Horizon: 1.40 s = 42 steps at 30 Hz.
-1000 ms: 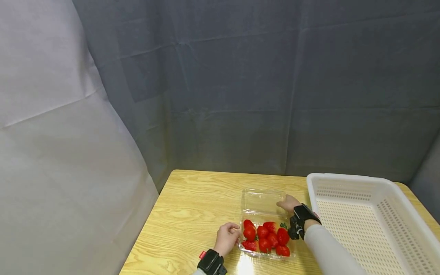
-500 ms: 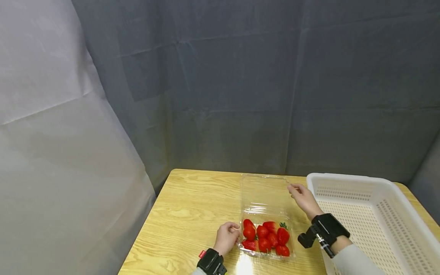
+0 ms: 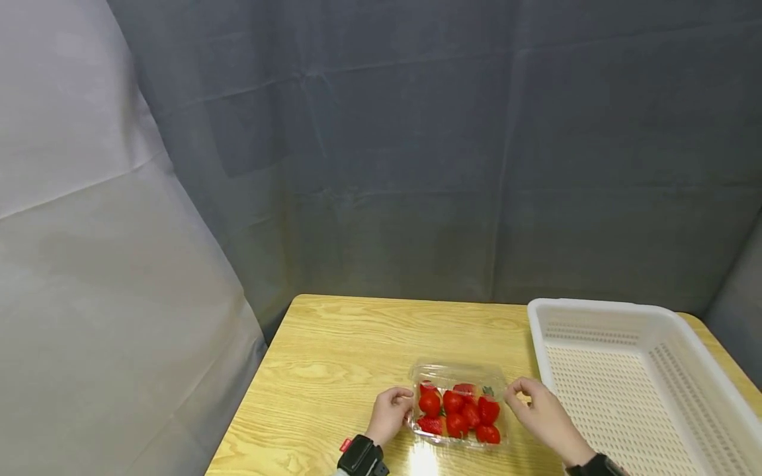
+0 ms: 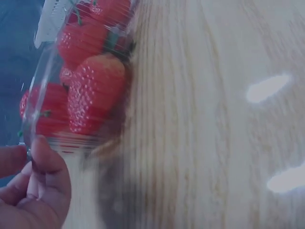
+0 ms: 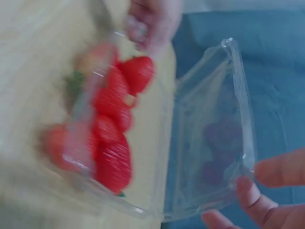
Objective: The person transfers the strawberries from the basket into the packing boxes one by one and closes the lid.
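Observation:
A clear plastic clamshell box (image 3: 440, 440) stands on the wooden table, holding several red strawberries (image 3: 456, 424). Its hinged lid (image 5: 202, 109) is tilted up, partly raised, in the right wrist view. My left hand (image 3: 388, 416) is at the box's left side; in the left wrist view its thumb and finger pinch the plastic edge near a large strawberry (image 4: 95, 88). The thumb and fingertips of my right hand (image 5: 276, 195) hold a corner of the lid. In the head view the right hand (image 3: 544, 420) is beside the box's right edge.
A white perforated plastic basket (image 3: 595, 305) stands to the right of the box on the light wooden table (image 3: 339, 357). Grey cloth (image 3: 387, 165) hangs behind the table, and a pale cloth (image 3: 113, 297) hangs at the left.
The right hand first drew back and right with the lid's edge, then came toward the person, swinging the lid over the strawberries. The left hand has stayed by the box.

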### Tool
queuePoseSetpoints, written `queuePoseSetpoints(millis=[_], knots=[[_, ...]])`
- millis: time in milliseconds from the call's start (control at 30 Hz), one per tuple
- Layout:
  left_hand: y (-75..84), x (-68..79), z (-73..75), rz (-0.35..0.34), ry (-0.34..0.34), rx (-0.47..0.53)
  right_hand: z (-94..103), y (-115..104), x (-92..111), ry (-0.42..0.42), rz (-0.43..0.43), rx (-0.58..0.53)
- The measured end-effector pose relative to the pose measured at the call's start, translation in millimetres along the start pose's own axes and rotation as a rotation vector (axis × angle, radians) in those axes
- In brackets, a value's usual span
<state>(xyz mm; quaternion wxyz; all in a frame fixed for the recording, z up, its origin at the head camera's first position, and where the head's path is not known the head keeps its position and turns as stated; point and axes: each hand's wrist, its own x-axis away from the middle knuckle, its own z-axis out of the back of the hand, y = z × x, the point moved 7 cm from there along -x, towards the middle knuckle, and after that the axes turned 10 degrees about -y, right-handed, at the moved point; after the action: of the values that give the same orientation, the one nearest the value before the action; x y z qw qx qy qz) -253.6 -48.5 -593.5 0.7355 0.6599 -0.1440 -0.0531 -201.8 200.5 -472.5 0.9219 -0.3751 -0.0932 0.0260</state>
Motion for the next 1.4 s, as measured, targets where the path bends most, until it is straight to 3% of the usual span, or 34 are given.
queuePoseSetpoints(millis=[300,500,667,833,933,1067,1400], knots=[[-9.6,3.4,-2.7,0.077,-0.096,0.279,-43.6,16,17,-0.023,-0.016,0.082],[-10.7,8.6,-5.7,0.087,-0.174,0.275,-59.7,35,20,0.062,-0.028,0.065],[-10.8,11.6,-6.3,0.060,-0.210,0.236,-69.1,58,17,0.087,-0.146,-0.142],[-12.4,11.3,-5.7,0.061,-0.226,0.219,-80.7,78,13,0.102,-0.260,-0.506],[-11.3,11.9,-5.5,0.058,-0.225,0.185,-86.2,84,12,0.089,-0.306,-0.650],[-9.3,12.4,-5.2,0.057,-0.219,0.147,-88.4,87,12,0.065,-0.343,-0.665],[-4.8,9.4,-6.0,0.040,-0.243,0.129,-89.0,88,9,0.076,-0.338,-0.715]])
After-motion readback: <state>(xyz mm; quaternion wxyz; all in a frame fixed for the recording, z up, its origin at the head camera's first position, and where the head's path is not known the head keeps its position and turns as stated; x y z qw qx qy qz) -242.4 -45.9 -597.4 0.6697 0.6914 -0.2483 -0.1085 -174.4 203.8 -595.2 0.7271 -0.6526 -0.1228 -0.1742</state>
